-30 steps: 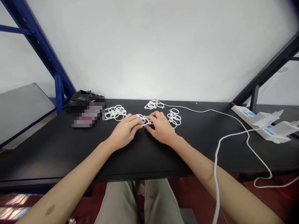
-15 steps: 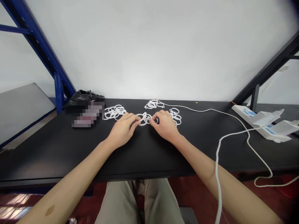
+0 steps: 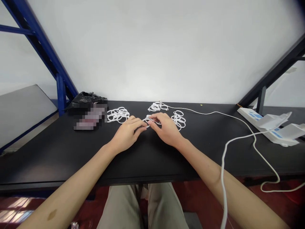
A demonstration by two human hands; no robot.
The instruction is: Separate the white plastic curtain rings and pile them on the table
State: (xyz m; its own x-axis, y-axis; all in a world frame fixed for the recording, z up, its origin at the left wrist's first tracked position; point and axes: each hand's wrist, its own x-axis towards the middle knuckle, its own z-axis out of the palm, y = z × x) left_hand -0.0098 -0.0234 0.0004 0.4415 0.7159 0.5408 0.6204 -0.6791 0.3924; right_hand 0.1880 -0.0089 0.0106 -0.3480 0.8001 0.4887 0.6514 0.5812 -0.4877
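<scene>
Between my two hands, low over the black table, are a few thin white rings (image 3: 147, 117) with small round bits on their edges, like curtain rings. My left hand (image 3: 126, 133) pinches the near left edge of one ring between thumb and fingers. From the other side, my right hand (image 3: 168, 129) is closed with thumb and forefinger on the rings; its fingers partly cover them. Whether the rings are linked cannot be made out. A pile of similar rings (image 3: 118, 114) lies beyond my left hand, and another group (image 3: 178, 119) is just right of my right hand.
A third ring group (image 3: 155, 106) lies near the wall. On the left are a black plastic bag (image 3: 88, 97) and a blurred-out object (image 3: 90, 118). A white cable (image 3: 225, 165) crosses over my right forearm. White devices with blue labels (image 3: 267, 125) stand at right on the black table (image 3: 152, 159).
My right hand has shifted slightly left, its fingertips now nearer my left hand and over the middle of the rings. My left hand has barely moved.
</scene>
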